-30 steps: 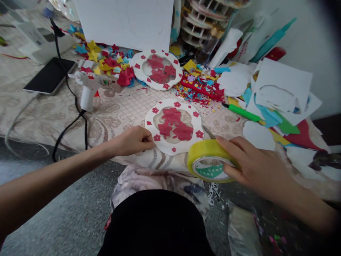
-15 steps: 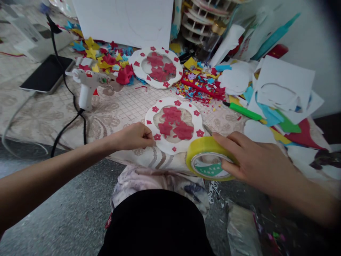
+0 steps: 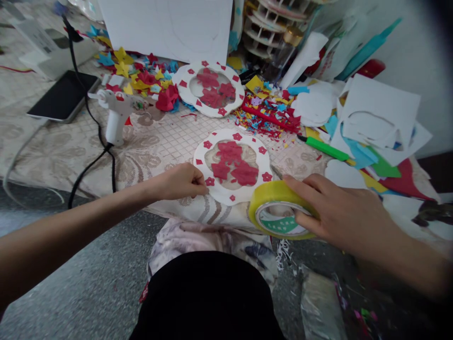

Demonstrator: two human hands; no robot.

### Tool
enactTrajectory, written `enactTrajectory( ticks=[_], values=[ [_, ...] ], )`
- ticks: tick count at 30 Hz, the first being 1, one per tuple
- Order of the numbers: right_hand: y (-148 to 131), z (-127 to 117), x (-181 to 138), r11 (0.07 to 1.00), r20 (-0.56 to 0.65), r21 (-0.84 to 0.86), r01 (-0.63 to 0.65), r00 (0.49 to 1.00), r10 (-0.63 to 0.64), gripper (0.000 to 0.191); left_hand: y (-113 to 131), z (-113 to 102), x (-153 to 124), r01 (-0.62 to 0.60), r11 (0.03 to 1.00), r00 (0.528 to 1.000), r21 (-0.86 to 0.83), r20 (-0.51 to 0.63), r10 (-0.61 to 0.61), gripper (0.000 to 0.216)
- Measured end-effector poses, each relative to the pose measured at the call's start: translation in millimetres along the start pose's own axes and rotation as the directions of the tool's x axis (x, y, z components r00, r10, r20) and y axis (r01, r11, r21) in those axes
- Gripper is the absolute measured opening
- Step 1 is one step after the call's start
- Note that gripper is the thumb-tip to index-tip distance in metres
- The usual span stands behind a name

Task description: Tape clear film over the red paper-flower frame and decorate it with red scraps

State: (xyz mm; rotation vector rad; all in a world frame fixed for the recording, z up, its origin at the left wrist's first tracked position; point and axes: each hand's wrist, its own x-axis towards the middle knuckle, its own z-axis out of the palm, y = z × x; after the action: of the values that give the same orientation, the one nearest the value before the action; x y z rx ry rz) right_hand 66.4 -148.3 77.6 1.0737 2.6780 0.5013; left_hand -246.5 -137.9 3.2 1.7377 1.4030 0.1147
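In my right hand (image 3: 339,212) is a wide roll of yellowish clear tape (image 3: 262,200), tilted, with my fingers over its rim and my thumb at its core. My left hand (image 3: 184,182) is closed at the lower left edge of a white scalloped paper frame (image 3: 219,191); what its fingers pinch, if anything, is hidden. Red flowers and small red pieces decorate the frame's border, and larger red shapes (image 3: 230,153) show in its see-through middle. The tape roll is at the frame's lower right edge. Whether a strip of tape spans the hands, I cannot tell.
A similar decorated frame (image 3: 184,94) lies behind. White glue gun (image 3: 115,118), its black cord (image 3: 113,165) and a phone (image 3: 63,97) are at left. Paper scraps (image 3: 264,120), a green pen (image 3: 327,148) and white cut paper (image 3: 382,104) lie at right. The table's front edge runs below my hands.
The whole view has shifted very slightly. Both hands, the tape roll and the frame keep their places relative to each other.
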Motion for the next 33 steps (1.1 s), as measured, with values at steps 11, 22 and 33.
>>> enactTrajectory(
  ticks=[11,22,33],
  values=[
    [-1.7,-3.9,3.0,1.0,0.016,-0.02,0.014,1.0,-0.014,0.045,-0.5,0.3,2.8,-0.006,0.999,1.0,0.052,-0.008,0.006,0.023],
    [-1.1,-3.7,8.9,0.995,0.02,-0.085,0.046,0.999,-0.045,0.045,2.1,-0.6,4.2,-0.012,0.999,1.0,0.053,-0.01,0.013,0.019],
    [-5.2,-7.1,9.6,0.992,0.015,-0.111,0.062,0.998,-0.06,0.043,-2.9,-7.9,3.8,-0.007,0.997,0.991,-0.071,0.132,0.016,0.028]
  ],
)
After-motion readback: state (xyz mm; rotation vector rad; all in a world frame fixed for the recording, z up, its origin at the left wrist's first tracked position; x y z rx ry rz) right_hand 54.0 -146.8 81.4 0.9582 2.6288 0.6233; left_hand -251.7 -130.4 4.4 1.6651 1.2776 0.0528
